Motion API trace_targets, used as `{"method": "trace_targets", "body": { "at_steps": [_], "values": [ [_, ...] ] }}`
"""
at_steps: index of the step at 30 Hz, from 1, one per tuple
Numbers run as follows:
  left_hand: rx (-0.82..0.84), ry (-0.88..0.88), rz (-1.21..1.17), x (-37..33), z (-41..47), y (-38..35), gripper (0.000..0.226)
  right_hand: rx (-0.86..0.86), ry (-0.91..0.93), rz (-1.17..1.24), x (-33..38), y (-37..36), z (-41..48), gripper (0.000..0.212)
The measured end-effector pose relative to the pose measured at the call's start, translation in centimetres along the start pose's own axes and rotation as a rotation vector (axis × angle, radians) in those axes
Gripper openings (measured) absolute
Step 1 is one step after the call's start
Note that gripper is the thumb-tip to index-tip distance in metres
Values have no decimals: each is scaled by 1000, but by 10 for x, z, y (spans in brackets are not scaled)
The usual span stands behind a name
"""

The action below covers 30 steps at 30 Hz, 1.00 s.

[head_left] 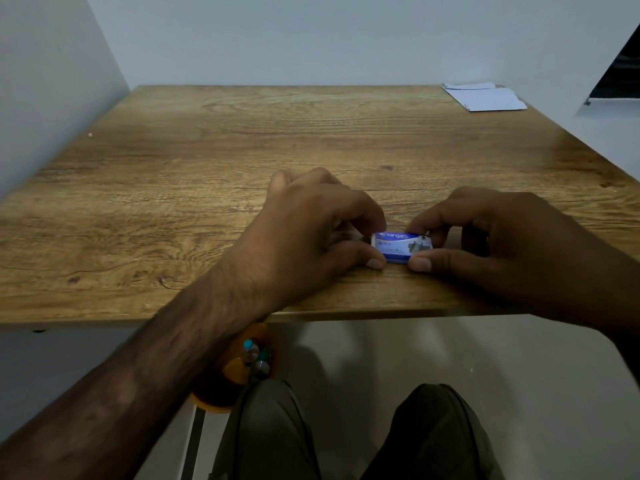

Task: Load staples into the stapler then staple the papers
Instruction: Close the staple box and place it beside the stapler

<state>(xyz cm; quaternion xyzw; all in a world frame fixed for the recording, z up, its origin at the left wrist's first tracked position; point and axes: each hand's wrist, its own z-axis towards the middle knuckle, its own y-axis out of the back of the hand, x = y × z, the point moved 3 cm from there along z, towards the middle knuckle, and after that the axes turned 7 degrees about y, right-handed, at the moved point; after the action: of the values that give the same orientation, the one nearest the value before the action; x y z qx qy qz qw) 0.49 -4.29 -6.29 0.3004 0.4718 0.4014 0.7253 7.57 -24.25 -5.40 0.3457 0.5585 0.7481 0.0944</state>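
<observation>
A small blue and white staple box [398,247] lies near the front edge of the wooden table [207,150]. My left hand [311,230] pinches its left end between thumb and fingers. My right hand [485,244] pinches its right end the same way. White papers [485,97] lie at the far right corner of the table. No stapler is visible; my hands may hide things beneath them.
White walls close in the table at the left and back. A dark window edge [620,71] shows at the upper right. Below the table's front edge are my knees [346,431] and an orange holder with pens [242,365].
</observation>
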Motion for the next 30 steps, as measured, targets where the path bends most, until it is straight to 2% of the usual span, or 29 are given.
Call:
{"method": "trace_targets", "body": {
  "at_steps": [11, 14, 18, 20, 23, 26, 30],
  "values": [
    [-30, 50, -62, 2, -2, 4, 27, -57, 5, -36, 7, -3, -3, 56],
    [-48, 50, -115, 2, -3, 6, 26, -47, -3, -56, 6, -4, -4, 48],
    [-75, 49, -167, 11, -7, 17, 37, -9, 2, -45, 4, -2, -3, 51],
    [-126, 85, -155, 25, -11, 26, 41, -5, 12, -29, 4, -2, -3, 56],
    [-180, 204, -147, 49, -20, 40, 52, -11, 23, -10, 2, -1, -1, 48],
    [-139, 288, -74, 64, -24, 43, 59, -26, 29, 33, 2, 0, 5, 39],
    [-97, 349, -80, 70, -22, 41, 62, -62, 67, 55, 11, 4, 19, 41]
  ]
}}
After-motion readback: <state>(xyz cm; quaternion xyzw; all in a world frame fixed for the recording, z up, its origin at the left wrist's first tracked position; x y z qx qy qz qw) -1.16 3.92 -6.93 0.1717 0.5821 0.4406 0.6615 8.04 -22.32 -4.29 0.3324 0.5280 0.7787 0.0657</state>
